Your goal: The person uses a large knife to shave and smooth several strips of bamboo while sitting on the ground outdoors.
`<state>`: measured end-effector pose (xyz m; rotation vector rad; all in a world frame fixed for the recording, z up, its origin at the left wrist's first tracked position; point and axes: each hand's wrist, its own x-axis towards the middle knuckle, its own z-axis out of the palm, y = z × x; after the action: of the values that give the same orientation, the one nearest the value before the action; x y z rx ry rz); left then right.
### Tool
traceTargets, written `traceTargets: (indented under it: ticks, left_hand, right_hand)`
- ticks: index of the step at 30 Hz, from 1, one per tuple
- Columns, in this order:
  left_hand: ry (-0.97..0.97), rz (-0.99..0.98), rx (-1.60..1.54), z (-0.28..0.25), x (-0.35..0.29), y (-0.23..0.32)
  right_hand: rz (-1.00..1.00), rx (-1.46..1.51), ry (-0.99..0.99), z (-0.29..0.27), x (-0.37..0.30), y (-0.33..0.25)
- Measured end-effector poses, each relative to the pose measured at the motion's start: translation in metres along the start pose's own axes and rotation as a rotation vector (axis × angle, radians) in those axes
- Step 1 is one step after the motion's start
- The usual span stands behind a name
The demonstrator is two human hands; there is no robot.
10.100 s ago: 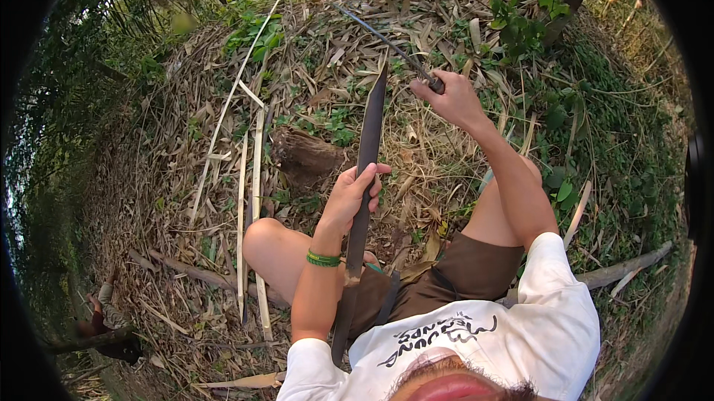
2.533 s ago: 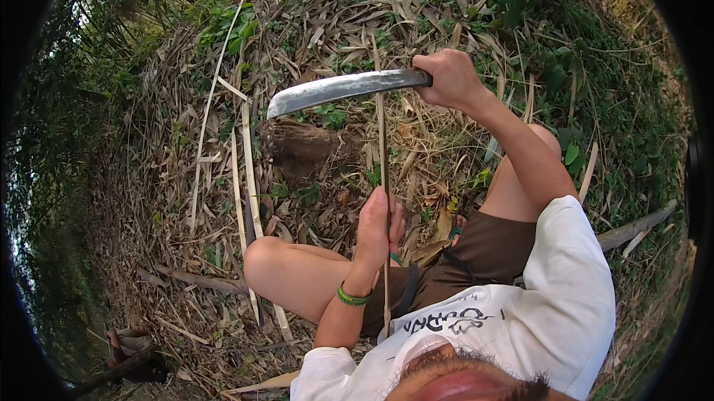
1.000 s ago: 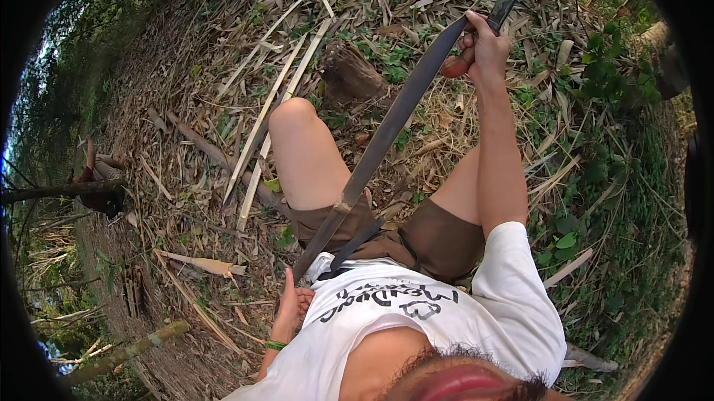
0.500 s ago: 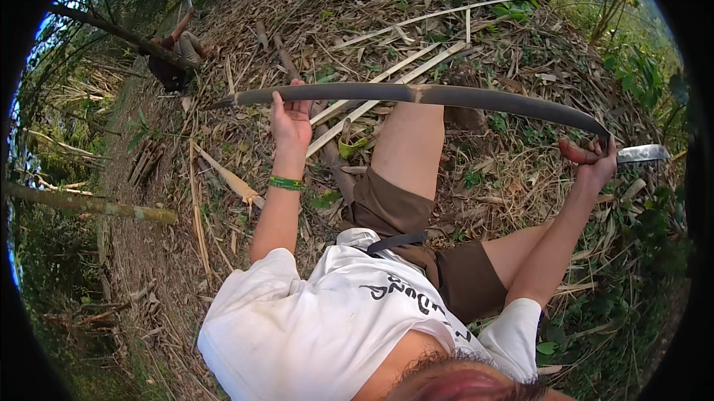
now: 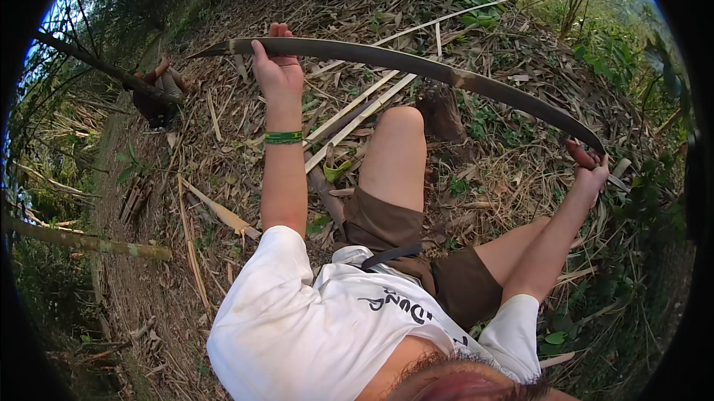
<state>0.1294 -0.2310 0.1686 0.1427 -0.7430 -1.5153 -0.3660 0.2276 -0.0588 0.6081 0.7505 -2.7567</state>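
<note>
Both hands hold one long dark bamboo strip point(image 5: 416, 66) across the knees: left hand point(image 5: 277, 72) clasps it near the pointed end, right hand point(image 5: 589, 170) closes its grip on the other end.

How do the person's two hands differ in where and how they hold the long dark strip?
The left hand wraps the strip near its pointed end; the right hand holds the far end, lower. The left arm wears a green wristband; the right wrist is bare. Both arms are stretched out, gripping the same strip.
</note>
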Motion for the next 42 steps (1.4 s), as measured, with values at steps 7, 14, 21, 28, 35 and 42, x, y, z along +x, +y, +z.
traceTargets:
  ticks: [7,14,21,28,35,42]
  left_hand:
    - [-0.066,-0.079,-0.002,-0.021,0.041,0.008]
    - [0.131,-0.120,0.136,-0.080,0.060,0.001]
    - [0.261,-0.212,0.130,-0.140,0.073,-0.004]
    - [0.447,-0.206,0.102,-0.152,0.037,0.009]
    - [0.527,-0.257,0.030,-0.153,-0.001,0.009]
    - [0.434,-0.161,0.013,-0.164,-0.027,0.024]
  right_hand:
    - [0.028,0.129,-0.060,0.026,-0.044,0.008]
    - [-0.012,0.184,-0.101,0.052,-0.091,0.025]
    - [0.014,0.115,-0.155,0.056,-0.096,0.031]
    - [0.063,0.044,-0.143,0.065,-0.089,0.067]
    - [0.146,0.067,-0.127,0.040,-0.028,0.069]
    - [0.147,-0.061,-0.064,0.047,-0.035,0.087]
